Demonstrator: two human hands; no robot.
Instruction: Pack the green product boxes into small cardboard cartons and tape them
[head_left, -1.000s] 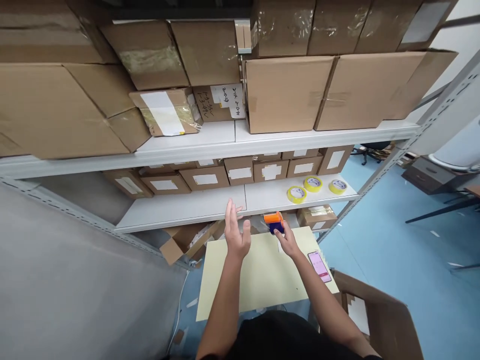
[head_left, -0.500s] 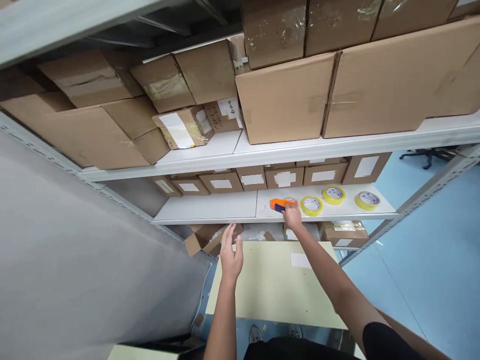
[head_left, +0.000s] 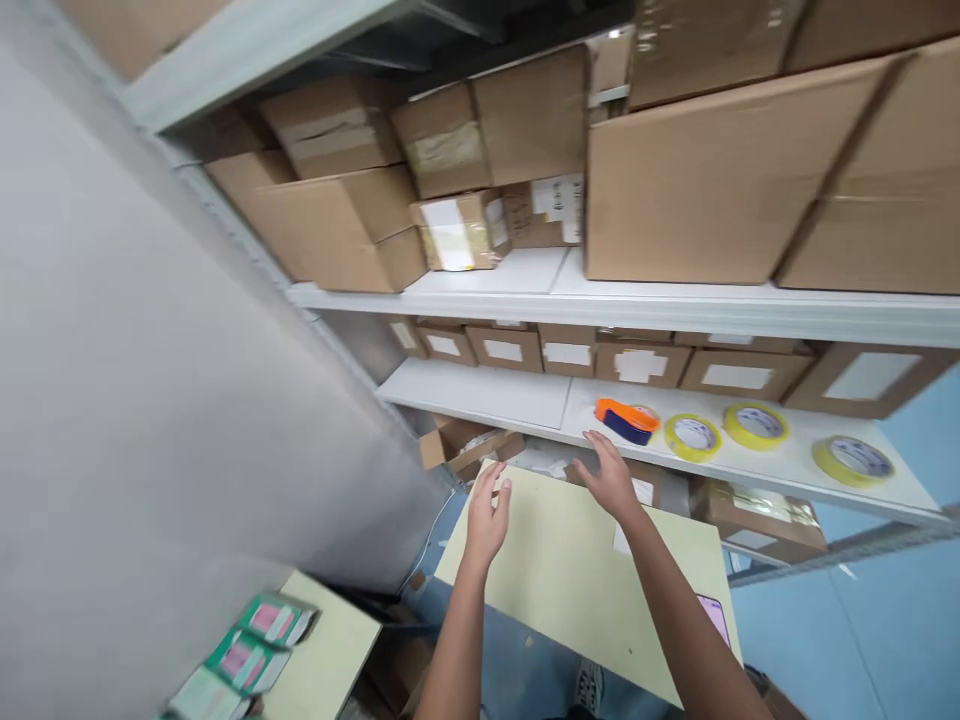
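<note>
My left hand (head_left: 487,515) hovers above the pale yellow tabletop (head_left: 555,560), fingers apart and nothing in it. Over the far side of the same table is my right hand (head_left: 609,478), also empty with its thumb spread from the fingers. Just beyond it, on the white shelf (head_left: 495,394), lies an orange and dark-blue tape dispenser (head_left: 628,420), apart from the hand. Yellow-edged tape rolls stand to its right: a near roll (head_left: 694,455), one behind it (head_left: 756,441), and one farther right (head_left: 855,478).
Labelled cartons (head_left: 566,353) line the back of the shelf, with large cartons (head_left: 697,190) above. An opened box (head_left: 465,445) sits below. A phone (head_left: 714,615) lies at the table's right edge. Green packets (head_left: 247,660) rest on a side table (head_left: 330,650) by the grey wall (head_left: 225,450).
My right hand has let go of the tape dispenser, leaving it on the shelf, and drawn back toward me. The view has turned left, bringing the green packets into sight.
</note>
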